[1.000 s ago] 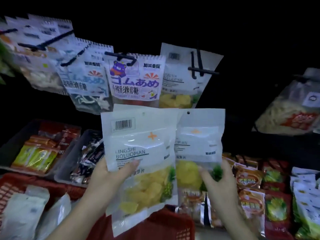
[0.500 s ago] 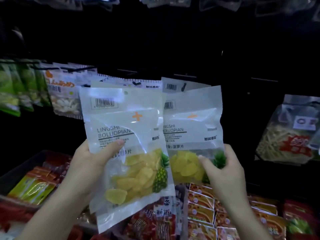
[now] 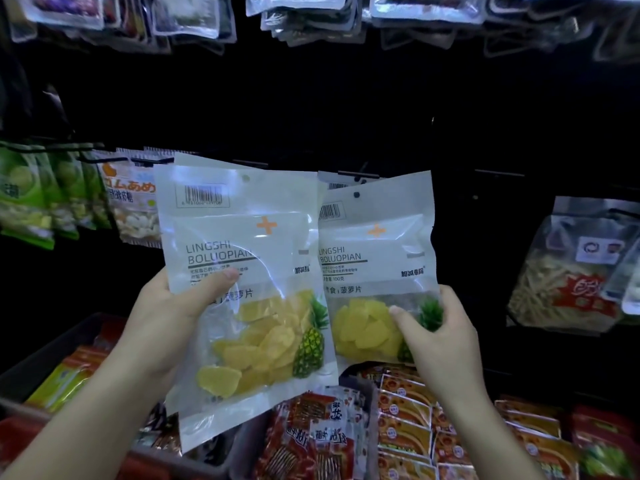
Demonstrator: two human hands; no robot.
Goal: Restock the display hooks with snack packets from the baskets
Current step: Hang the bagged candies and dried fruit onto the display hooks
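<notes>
Gripping one packet of dried pineapple slices apiece, both hands are raised in front of the dark display wall (image 3: pixel 346 98). The left hand (image 3: pixel 166 323) curls round the lower left edge of the left pineapple packet (image 3: pixel 249 258). Its thumb presses across the front just under the words LINGSHI BOLUOPIAN, and its fingers are hidden behind. The right hand (image 3: pixel 440 337) pinches the right pineapple packet (image 3: pixel 377 251) at its lower right corner, thumb lying over the clear window of yellow slices, fingers wrapped behind the edge. Both packets are upright, tilted slightly away from each other, the left one overlapping the right one's left edge. Each has a punched hang hole near its top, and neither is on a hook. Just behind the top of the right packet a black display hook (image 3: pixel 358 174) juts out, and the top of another white packet shows there. To the left hang gummy packets (image 3: pixel 133 202) and green packets (image 3: pixel 24 199); to the right, a clear bag of pale strips (image 3: pixel 571 271). Below, red snack packets (image 3: pixel 405 420) lie in rows, and yellow-green packets (image 3: pixel 65 379) fill a grey bin (image 3: pixel 41 351).
</notes>
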